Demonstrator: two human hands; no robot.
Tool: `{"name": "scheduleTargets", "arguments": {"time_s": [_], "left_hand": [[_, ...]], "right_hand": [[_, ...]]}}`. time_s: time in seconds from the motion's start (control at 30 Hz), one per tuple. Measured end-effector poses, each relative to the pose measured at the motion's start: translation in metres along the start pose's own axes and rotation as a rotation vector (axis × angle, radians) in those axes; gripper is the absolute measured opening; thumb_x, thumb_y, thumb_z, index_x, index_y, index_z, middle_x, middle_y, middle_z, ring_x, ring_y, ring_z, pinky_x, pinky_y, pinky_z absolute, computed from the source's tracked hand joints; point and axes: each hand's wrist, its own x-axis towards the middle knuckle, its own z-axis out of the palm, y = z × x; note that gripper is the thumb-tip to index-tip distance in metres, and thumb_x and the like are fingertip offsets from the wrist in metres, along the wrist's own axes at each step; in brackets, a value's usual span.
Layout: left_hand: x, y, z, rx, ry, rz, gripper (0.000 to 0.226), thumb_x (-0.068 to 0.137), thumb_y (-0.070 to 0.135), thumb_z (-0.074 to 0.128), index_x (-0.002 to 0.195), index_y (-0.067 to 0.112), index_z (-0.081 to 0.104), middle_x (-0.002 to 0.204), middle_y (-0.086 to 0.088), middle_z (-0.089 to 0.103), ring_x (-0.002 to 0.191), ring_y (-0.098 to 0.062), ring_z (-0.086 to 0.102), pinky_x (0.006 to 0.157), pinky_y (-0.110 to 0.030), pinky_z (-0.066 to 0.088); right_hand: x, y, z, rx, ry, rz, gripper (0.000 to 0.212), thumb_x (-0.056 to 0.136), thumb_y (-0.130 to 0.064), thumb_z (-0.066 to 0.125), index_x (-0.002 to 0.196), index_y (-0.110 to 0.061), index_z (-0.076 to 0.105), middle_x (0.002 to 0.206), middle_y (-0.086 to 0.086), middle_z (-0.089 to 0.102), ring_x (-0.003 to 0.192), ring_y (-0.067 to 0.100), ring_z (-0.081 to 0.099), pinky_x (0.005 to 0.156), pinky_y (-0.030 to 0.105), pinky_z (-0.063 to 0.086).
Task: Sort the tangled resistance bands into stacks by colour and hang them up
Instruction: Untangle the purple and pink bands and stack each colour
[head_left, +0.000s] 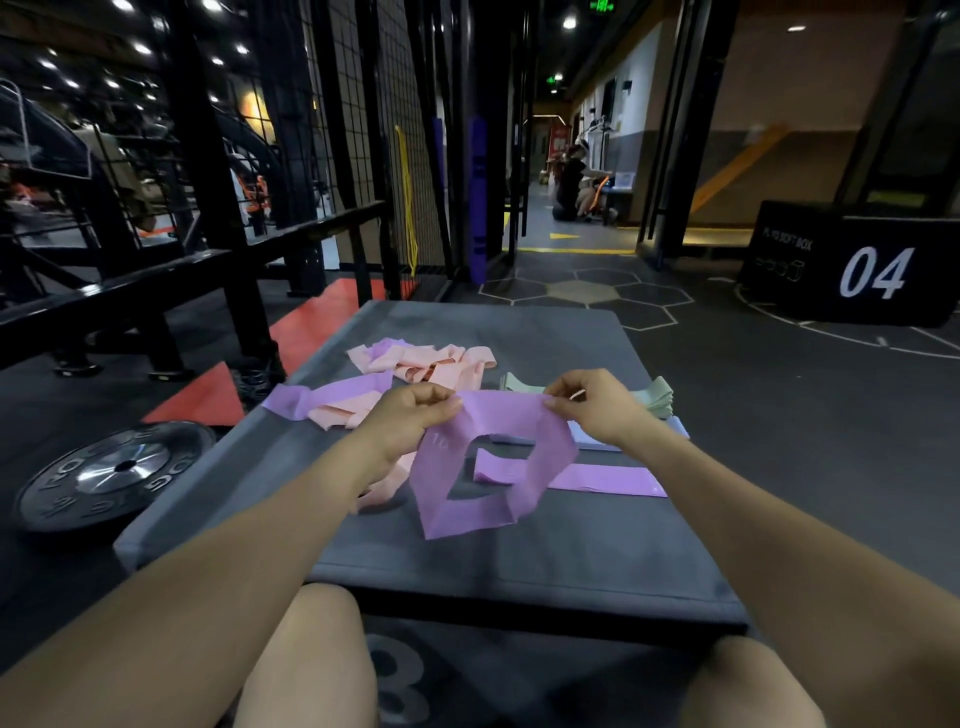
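Beside the box (519, 332), weight plate (111, 470)

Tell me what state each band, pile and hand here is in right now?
Left hand: pinches the held purple band's top edge.
Right hand: pinches the same edge.
Held purple band: lifted, twisted, lower end on the grey box.
Flat purple band: lying flat.
Pink bands: tangled heap.
Green bands: stacked.
Weight plate: flat on the floor.
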Motion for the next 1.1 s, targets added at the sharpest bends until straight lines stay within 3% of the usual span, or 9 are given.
{"name": "scheduleTargets", "arguments": {"time_s": [0.13, 0.27, 0.5, 0.6, 0.77, 0.87, 0.97, 1.03, 1.1], "left_hand": [[0.002, 0.008, 0.001, -0.02, 0.009, 0.035, 0.014, 0.089, 0.013, 0.061, 0.078, 0.02, 0.064, 0.076, 0.006, 0.061, 0.071, -0.006, 0.052, 0.062, -0.018, 0.039], [0.004, 0.015, 0.004, -0.066, 0.022, 0.05, 0.01, 0.089, 0.016, 0.062, 0.08, 0.019, 0.065, 0.081, 0.002, 0.062, 0.078, -0.012, 0.053, 0.071, -0.025, 0.042], [0.004, 0.02, 0.003, -0.063, 0.057, 0.132, 0.014, 0.085, 0.005, 0.065, 0.087, 0.017, 0.057, 0.085, 0.002, 0.058, 0.076, -0.011, 0.054, 0.064, -0.021, 0.044], [0.005, 0.021, 0.002, 0.083, 0.009, 0.208, 0.032, 0.079, 0.001, 0.07, 0.099, 0.02, 0.055, 0.097, 0.008, 0.056, 0.086, -0.008, 0.055, 0.075, -0.019, 0.047], [0.005, 0.028, 0.012, 0.196, -0.062, 0.184, 0.024, 0.075, 0.018, 0.07, 0.097, 0.011, 0.064, 0.095, -0.015, 0.066, 0.083, -0.021, 0.056, 0.078, -0.042, 0.045], [0.005, 0.033, 0.015, 0.097, -0.029, 0.178, 0.022, 0.086, 0.006, 0.064, 0.108, 0.01, 0.063, 0.095, -0.007, 0.068, 0.088, -0.02, 0.061, 0.086, -0.04, 0.049], [0.003, 0.042, 0.013, -0.171, 0.029, 0.121, 0.016, 0.087, 0.001, 0.06, 0.1, 0.01, 0.061, 0.092, -0.005, 0.066, 0.087, -0.021, 0.063, 0.084, -0.037, 0.053], [0.003, 0.045, 0.007, -0.277, 0.078, 0.083, 0.013, 0.089, 0.001, 0.058, 0.091, 0.014, 0.06, 0.087, -0.001, 0.064, 0.079, -0.015, 0.061, 0.081, -0.034, 0.052], [0.004, 0.046, -0.001, -0.338, 0.125, 0.061, 0.013, 0.09, 0.003, 0.057, 0.094, 0.014, 0.06, 0.088, 0.0, 0.064, 0.078, -0.015, 0.06, 0.082, -0.035, 0.05]], "right_hand": [[-0.002, -0.023, 0.002, 0.055, 0.084, -0.108, 0.006, 0.086, -0.017, 0.067, 0.082, -0.015, 0.062, 0.07, -0.007, 0.057, 0.068, 0.011, 0.051, 0.063, 0.021, 0.041], [-0.009, -0.057, 0.012, 0.028, -0.084, -0.201, 0.014, 0.085, -0.024, 0.068, 0.077, -0.014, 0.062, 0.064, -0.008, 0.055, 0.057, 0.004, 0.045, 0.057, 0.015, 0.039], [-0.002, -0.064, 0.023, -0.009, -0.055, -0.21, 0.011, 0.084, -0.011, 0.066, 0.075, -0.008, 0.061, 0.064, 0.0, 0.053, 0.065, 0.016, 0.046, 0.066, 0.027, 0.042], [-0.001, -0.064, 0.016, -0.017, -0.07, -0.223, 0.011, 0.085, -0.011, 0.065, 0.078, -0.003, 0.064, 0.068, 0.003, 0.057, 0.065, 0.015, 0.047, 0.066, 0.027, 0.041], [-0.003, -0.067, 0.007, 0.132, -0.035, -0.19, 0.023, 0.086, -0.006, 0.062, 0.069, -0.019, 0.055, 0.068, 0.004, 0.054, 0.064, 0.017, 0.046, 0.06, 0.029, 0.04], [-0.004, -0.062, 0.01, 0.307, -0.058, -0.137, 0.012, 0.082, -0.003, 0.068, 0.082, -0.013, 0.061, 0.081, 0.012, 0.064, 0.076, 0.019, 0.055, 0.072, 0.037, 0.047], [-0.005, -0.055, 0.023, 0.329, -0.153, -0.056, 0.027, 0.076, -0.001, 0.073, 0.102, 0.001, 0.063, 0.099, 0.014, 0.069, 0.087, 0.02, 0.063, 0.09, 0.038, 0.052], [-0.005, -0.05, 0.034, 0.236, -0.193, -0.032, 0.029, 0.074, 0.0, 0.074, 0.102, 0.003, 0.064, 0.101, 0.016, 0.069, 0.087, 0.02, 0.062, 0.09, 0.037, 0.051], [-0.005, -0.046, 0.043, 0.168, -0.229, -0.015, 0.017, 0.074, 0.001, 0.074, 0.087, 0.0, 0.064, 0.086, 0.014, 0.065, 0.078, 0.018, 0.055, 0.079, 0.032, 0.049]]}}
